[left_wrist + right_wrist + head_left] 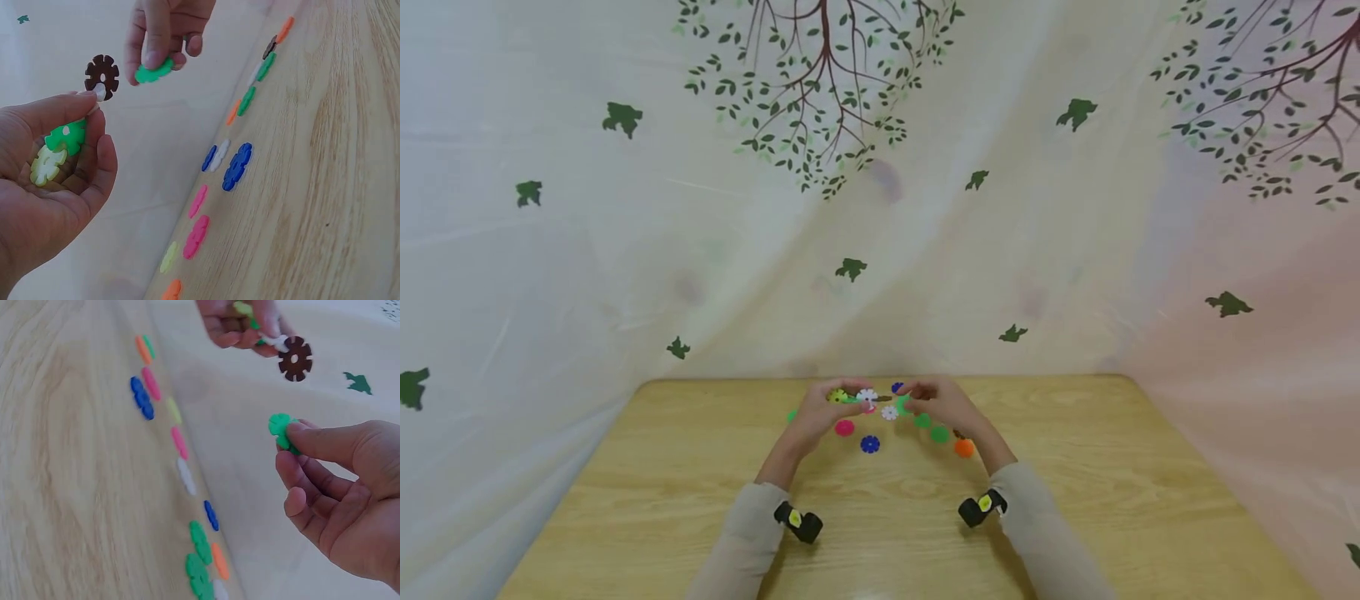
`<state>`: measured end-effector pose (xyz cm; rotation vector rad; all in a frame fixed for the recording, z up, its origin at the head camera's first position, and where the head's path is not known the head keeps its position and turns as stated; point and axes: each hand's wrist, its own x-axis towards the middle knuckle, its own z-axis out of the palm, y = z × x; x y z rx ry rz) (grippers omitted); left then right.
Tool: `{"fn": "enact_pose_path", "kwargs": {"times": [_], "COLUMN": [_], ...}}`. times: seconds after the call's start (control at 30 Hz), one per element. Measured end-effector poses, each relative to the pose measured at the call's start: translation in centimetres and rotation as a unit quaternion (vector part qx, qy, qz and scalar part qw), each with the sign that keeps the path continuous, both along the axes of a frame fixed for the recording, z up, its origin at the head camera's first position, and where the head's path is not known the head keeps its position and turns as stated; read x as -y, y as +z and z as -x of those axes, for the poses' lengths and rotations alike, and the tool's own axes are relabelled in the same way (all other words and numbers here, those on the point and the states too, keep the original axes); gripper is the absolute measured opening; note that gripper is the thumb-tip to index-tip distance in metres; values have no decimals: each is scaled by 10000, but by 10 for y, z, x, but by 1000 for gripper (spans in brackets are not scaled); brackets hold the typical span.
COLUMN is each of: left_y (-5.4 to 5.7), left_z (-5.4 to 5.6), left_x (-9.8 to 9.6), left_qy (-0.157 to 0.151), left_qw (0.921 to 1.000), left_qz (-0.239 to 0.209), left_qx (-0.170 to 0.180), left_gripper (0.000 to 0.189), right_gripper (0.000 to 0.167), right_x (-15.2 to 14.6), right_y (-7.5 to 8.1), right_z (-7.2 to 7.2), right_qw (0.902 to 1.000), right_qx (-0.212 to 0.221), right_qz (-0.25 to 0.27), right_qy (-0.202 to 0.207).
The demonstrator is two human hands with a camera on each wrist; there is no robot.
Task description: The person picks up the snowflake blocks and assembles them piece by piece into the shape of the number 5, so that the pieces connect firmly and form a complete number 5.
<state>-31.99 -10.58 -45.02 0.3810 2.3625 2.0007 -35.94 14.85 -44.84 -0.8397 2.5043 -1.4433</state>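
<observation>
My left hand (811, 419) grips a short chain of notched plastic snowflake discs above the table. A yellow disc (48, 165) and a green disc (70, 139) lie toward the palm. The white disc (867, 396) is pinched at the fingertips, mostly covered by them in the left wrist view. From it a brown disc (295, 359) sticks out toward the other hand. Between thumb and fingers, my right hand (951, 407) pinches a single green disc (282, 427). A small gap separates this green disc from the brown one.
Loose discs lie flat on the wooden table (880, 517), among them a pink disc (845, 427), a blue disc (870, 444) and an orange disc (964, 448). Several more are strung out toward the far edge. A pale curtain (925, 250) hangs behind.
</observation>
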Motion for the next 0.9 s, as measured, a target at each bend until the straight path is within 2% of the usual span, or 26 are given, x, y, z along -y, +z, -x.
{"fn": "enact_pose_path", "kwargs": {"times": [0.17, 0.37, 0.63, 0.9], "left_y": [1, 3, 3, 2], "left_z": [0, 1, 1, 1], "left_x": [1, 0, 0, 2], "left_qy": [-47, -137, -132, -187], "left_qw": [9999, 9998, 9997, 9997], "left_qz": [-114, -134, -171, -138], "left_qx": [13, 98, 99, 10], "left_gripper": [32, 34, 32, 33], "right_gripper": [21, 19, 21, 21], "right_x": [0, 2, 4, 10], "right_y": [10, 12, 12, 8], "right_z": [-3, -6, -9, -8], "right_qw": [9981, 9933, 9897, 9876], "right_qx": [-43, 364, 606, 698], "right_qz": [512, 1042, 1286, 1391], "right_qy": [-337, -347, -179, -194]}}
